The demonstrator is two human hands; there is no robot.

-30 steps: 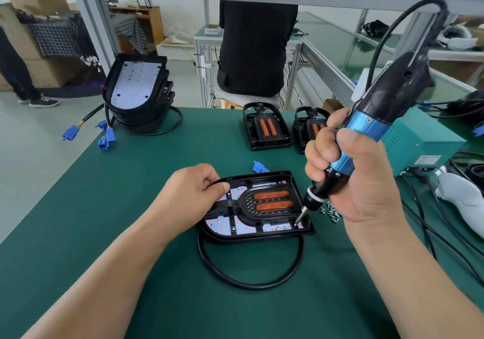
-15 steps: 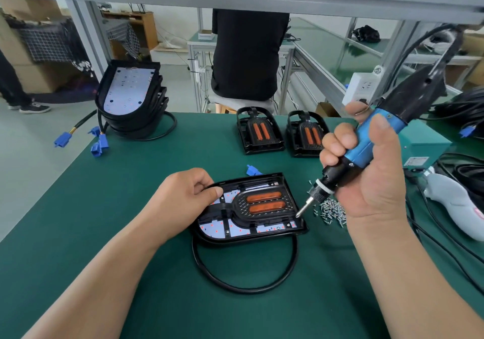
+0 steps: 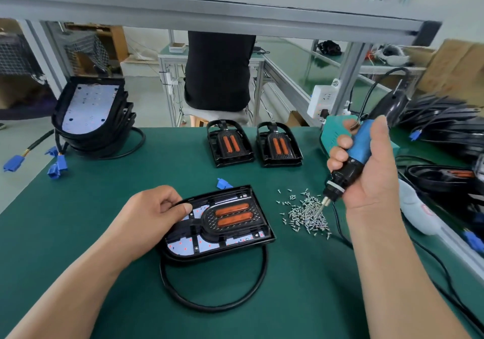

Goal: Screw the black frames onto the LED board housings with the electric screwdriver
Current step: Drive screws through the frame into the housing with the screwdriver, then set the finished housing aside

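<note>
tabletop, green. housing, centre near, frame seated on top. left hand: pinching housing's left rim. right hand: wrapped round screwdriver, bit tip in screws, loose pile right of housing.

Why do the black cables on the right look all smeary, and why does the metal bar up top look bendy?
Head view: the cable pile at the right edge is smeared, probably motion blur, while the screws and LED board housing look sharp; head view again: the wide-angle lens slightly bows the metal bar.
</note>
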